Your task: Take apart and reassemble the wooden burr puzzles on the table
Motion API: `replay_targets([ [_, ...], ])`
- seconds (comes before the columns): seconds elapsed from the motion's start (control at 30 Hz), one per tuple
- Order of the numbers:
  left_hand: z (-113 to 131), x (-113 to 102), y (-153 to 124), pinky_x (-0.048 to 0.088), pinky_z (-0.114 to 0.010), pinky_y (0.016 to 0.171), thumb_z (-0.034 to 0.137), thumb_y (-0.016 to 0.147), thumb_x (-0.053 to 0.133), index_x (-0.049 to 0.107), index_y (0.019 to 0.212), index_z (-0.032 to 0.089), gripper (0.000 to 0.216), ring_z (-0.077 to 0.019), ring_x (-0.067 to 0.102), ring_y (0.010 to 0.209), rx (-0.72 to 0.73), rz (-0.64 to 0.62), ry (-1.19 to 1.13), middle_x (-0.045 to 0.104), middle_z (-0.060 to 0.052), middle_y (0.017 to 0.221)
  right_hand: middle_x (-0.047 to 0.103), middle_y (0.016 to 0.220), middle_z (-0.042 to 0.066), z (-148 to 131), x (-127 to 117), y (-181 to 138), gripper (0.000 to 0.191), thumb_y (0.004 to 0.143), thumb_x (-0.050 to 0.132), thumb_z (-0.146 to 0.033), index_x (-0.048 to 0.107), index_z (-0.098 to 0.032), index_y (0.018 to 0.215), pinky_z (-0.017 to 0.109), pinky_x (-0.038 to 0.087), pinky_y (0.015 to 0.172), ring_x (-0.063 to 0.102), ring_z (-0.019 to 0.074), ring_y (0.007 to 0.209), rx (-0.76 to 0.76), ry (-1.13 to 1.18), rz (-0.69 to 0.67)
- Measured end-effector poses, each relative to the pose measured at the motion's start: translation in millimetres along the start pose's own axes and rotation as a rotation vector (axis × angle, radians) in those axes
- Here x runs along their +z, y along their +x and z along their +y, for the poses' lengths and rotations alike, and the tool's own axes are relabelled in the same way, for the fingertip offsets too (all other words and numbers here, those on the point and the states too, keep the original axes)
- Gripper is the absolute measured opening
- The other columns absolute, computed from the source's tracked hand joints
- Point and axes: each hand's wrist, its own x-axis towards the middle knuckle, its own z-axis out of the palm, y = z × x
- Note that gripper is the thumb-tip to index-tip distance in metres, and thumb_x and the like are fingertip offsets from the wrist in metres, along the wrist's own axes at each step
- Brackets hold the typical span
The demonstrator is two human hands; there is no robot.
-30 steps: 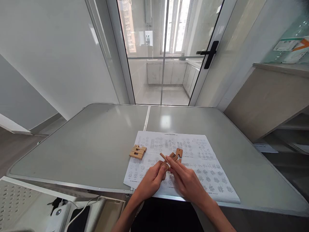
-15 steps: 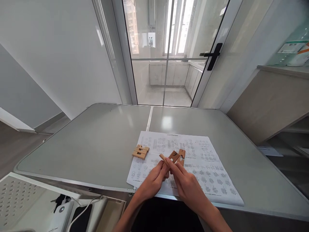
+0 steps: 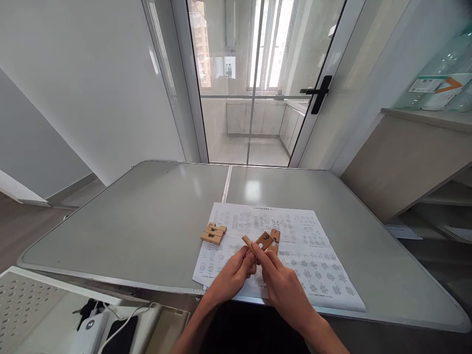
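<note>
My left hand (image 3: 236,273) and my right hand (image 3: 282,280) are closed close together above the printed sheet (image 3: 317,275). Between them they grip notched wooden puzzle pieces that cross each other. One held puzzle piece (image 3: 246,239) points up to the left; a darker marked piece (image 3: 264,239) slants up to the right. Fingers hide where they meet. Just behind, another wooden piece (image 3: 275,234) with a black mark lies on the sheet, partly covered. Toward the sheet's left edge rests a group of pale notched wooden pieces (image 3: 214,233) set side by side.
The sheet, full of small line diagrams, lies on a grey folding table (image 3: 155,221). At lower left, a white cart (image 3: 40,300) holds a power bank (image 3: 88,334), a cable and a dark phone-like slab (image 3: 121,335). Behind stands a glass door (image 3: 254,118); plastic bottles (image 3: 435,91) occupy the right shelf.
The camera view has shifted slightly. Both hands keep the crossed wooden pieces in almost the same position; my right fingers have moved a little along them. The pieces on the sheet stay put.
</note>
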Motion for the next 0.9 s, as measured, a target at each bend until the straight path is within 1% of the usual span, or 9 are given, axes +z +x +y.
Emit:
replay_targets([
  [0.13, 2.7, -0.4, -0.3, 0.03, -0.028, 0.06, 0.059, 0.107, 0.041, 0.05, 0.096, 0.019, 0.043, -0.0115, 0.03, 0.059, 0.025, 0.001, 0.021, 0.038, 0.007, 0.069, 0.074, 0.121, 0.009, 7.0, 5.7, -7.1, 0.053, 0.108, 0.037, -0.014, 0.042, -0.03, 0.159, 0.029, 0.063, 0.065, 0.074, 0.0172, 0.074, -0.033, 0.008, 0.146],
  [0.2, 3.9, -0.6, -1.0, 0.031, -0.028, 0.06, 0.058, 0.108, 0.039, 0.051, 0.095, 0.019, 0.043, -0.0113, 0.032, 0.058, 0.028, -0.006, 0.038, 0.04, 0.007, 0.067, 0.077, 0.115, 0.008, 9.7, 9.1, -11.6, 0.041, 0.109, 0.041, -0.016, 0.052, -0.026, 0.148, 0.028, 0.062, 0.063, 0.075, 0.0165, 0.072, -0.024, 0.008, 0.207],
  [0.27, 4.2, -0.8, -1.7, 0.033, -0.028, 0.06, 0.057, 0.109, 0.037, 0.051, 0.096, 0.018, 0.043, -0.0112, 0.035, 0.058, 0.032, -0.011, 0.046, 0.042, 0.007, 0.066, 0.079, 0.101, 0.005, 11.2, 12.3, -14.9, 0.031, 0.11, 0.044, -0.017, 0.057, -0.023, 0.137, 0.026, 0.06, 0.059, 0.073, 0.0149, 0.065, -0.01, 0.013, 0.237],
  [0.37, 3.6, -1.2, -2.3, 0.033, -0.028, 0.06, 0.057, 0.109, 0.037, 0.05, 0.094, 0.018, 0.043, -0.011, 0.035, 0.058, 0.035, -0.007, 0.051, 0.042, 0.007, 0.066, 0.078, 0.089, 0.003, 11.5, 15.3, -16.4, 0.027, 0.11, 0.042, -0.018, 0.058, -0.021, 0.132, 0.024, 0.06, 0.059, 0.073, 0.0142, 0.062, 0.003, 0.046, 0.245],
  [0.5, 3.2, -1.7, -2.6, 0.032, -0.028, 0.059, 0.057, 0.109, 0.038, 0.049, 0.092, 0.019, 0.042, -0.0112, 0.033, 0.059, 0.036, 0.003, 0.059, 0.04, 0.007, 0.067, 0.076, 0.087, 0.003, 11.3, 16.3, -15.7, 0.028, 0.111, 0.04, -0.019, 0.059, -0.021, 0.132, 0.025, 0.06, 0.064, 0.074, 0.0148, 0.067, 0.019, 0.079, 0.227],
  [0.67, 2.9, -1.8, -2.9, 0.03, -0.028, 0.06, 0.06, 0.107, 0.041, 0.048, 0.092, 0.019, 0.044, -0.0111, 0.031, 0.061, 0.021, 0.01, 0.027, 0.039, 0.007, 0.069, 0.074, 0.08, 0.0, 13.6, 17.3, -16.3, 0.026, 0.111, 0.042, -0.023, 0.059, -0.022, 0.131, 0.027, 0.059, 0.063, 0.073, 0.0164, 0.065, 0.054, 0.088, 0.202],
  [0.73, 3.0, -1.7, -2.8, 0.03, -0.028, 0.06, 0.062, 0.106, 0.042, 0.049, 0.094, 0.019, 0.045, -0.011, 0.03, 0.061, 0.016, 0.009, -0.001, 0.038, 0.007, 0.07, 0.075, 0.082, 0.001, 14.9, 16.5, -16.1, 0.026, 0.111, 0.043, -0.026, 0.058, -0.023, 0.131, 0.028, 0.061, 0.064, 0.074, 0.0173, 0.067, 0.06, 0.106, 0.187],
  [0.8, 3.1, -1.5, -2.4, 0.029, -0.028, 0.06, 0.063, 0.105, 0.043, 0.048, 0.095, 0.019, 0.045, -0.0108, 0.03, 0.061, 0.016, -0.003, -0.033, 0.037, 0.007, 0.071, 0.078, 0.091, 0.003, 16.3, 14.6, -15.6, 0.027, 0.111, 0.044, -0.028, 0.058, -0.024, 0.133, 0.029, 0.062, 0.067, 0.076, 0.0182, 0.071, 0.068, 0.117, 0.162],
  [0.9, 2.6, -1.5, -1.4, 0.029, -0.028, 0.059, 0.063, 0.105, 0.043, 0.048, 0.096, 0.019, 0.045, -0.0106, 0.029, 0.06, 0.014, -0.002, -0.058, 0.036, 0.008, 0.071, 0.078, 0.097, 0.004, 19.4, 10.1, -16.0, 0.027, 0.11, 0.048, -0.031, 0.058, -0.025, 0.134, 0.032, 0.063, 0.065, 0.076, 0.0189, 0.069, 0.094, 0.089, 0.159],
])
